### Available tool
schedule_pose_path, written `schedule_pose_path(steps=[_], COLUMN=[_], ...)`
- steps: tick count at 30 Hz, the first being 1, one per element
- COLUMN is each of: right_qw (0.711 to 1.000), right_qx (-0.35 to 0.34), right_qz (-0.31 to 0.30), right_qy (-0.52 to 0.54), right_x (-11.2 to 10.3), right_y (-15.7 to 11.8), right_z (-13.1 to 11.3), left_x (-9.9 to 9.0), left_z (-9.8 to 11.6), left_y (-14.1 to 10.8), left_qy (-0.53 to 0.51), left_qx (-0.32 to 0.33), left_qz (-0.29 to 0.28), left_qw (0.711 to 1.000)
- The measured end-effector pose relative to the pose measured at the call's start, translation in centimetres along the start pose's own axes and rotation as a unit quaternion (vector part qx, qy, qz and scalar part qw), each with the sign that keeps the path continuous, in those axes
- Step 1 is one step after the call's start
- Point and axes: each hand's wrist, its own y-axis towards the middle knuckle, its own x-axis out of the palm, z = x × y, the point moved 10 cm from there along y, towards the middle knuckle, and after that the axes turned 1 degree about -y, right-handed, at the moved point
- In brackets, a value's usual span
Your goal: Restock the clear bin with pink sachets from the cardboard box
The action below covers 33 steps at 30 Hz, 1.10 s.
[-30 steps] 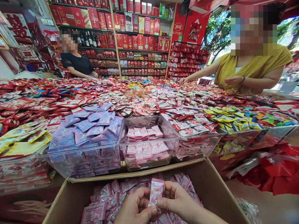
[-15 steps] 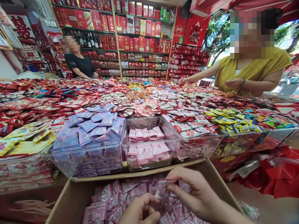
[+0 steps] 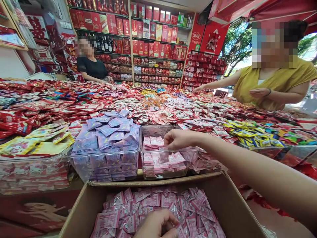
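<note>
My right hand (image 3: 177, 139) reaches into a clear plastic bin (image 3: 164, 172), fingers pinched on a small pink packet (image 3: 163, 156) just behind its front wall. Several similar pink packets stand there in rows. Low over an open cardboard box (image 3: 158, 182), my left hand (image 3: 157, 225) has its fingers curled inward; what they hold, if anything, is hidden. Loose pink-and-white sachets (image 3: 106, 220) cover the inside of this box beneath it.
Left of the bin stands another of purple packets (image 3: 106, 142); yellow packets (image 3: 49, 140) lie farther left. Red and white packets (image 3: 54, 107) spread behind. One person in black (image 3: 92, 69) and another in a yellow top (image 3: 277, 82) stand across the display.
My right hand has moved forward from above the cardboard box into the clear bin with the pink packet. My left hand stays low over the box. The view has shifted slightly.
</note>
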Motion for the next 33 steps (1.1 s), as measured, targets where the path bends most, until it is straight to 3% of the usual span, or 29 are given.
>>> schedule_pose_path(steps=[4, 14, 21, 26, 33], right_qw=[0.98, 0.937, 0.921, 0.931, 0.929], right_qx=[0.082, 0.142, 0.144, 0.13, 0.117], right_qz=[-0.142, -0.286, -0.327, -0.306, -0.317], right_qy=[0.108, 0.14, 0.156, 0.149, 0.155], right_x=[3.6, 7.8, 8.4, 8.0, 8.1], right_y=[1.0, 1.8, 1.5, 1.8, 2.4], right_z=[2.2, 3.8, 3.6, 3.5, 1.5], left_x=[-0.1, 0.0, 0.0, 0.0, 0.1], left_z=[0.0, -0.6, -0.5, -0.2, -0.7], left_y=[0.0, 0.2, 0.2, 0.0, 0.2], left_qy=[0.011, 0.023, 0.055, 0.069, 0.075], left_qx=[0.012, 0.027, 0.035, 0.031, 0.033], left_qz=[0.004, -0.005, -0.007, -0.005, -0.011], left_qw=[1.0, 0.999, 0.998, 0.997, 0.997])
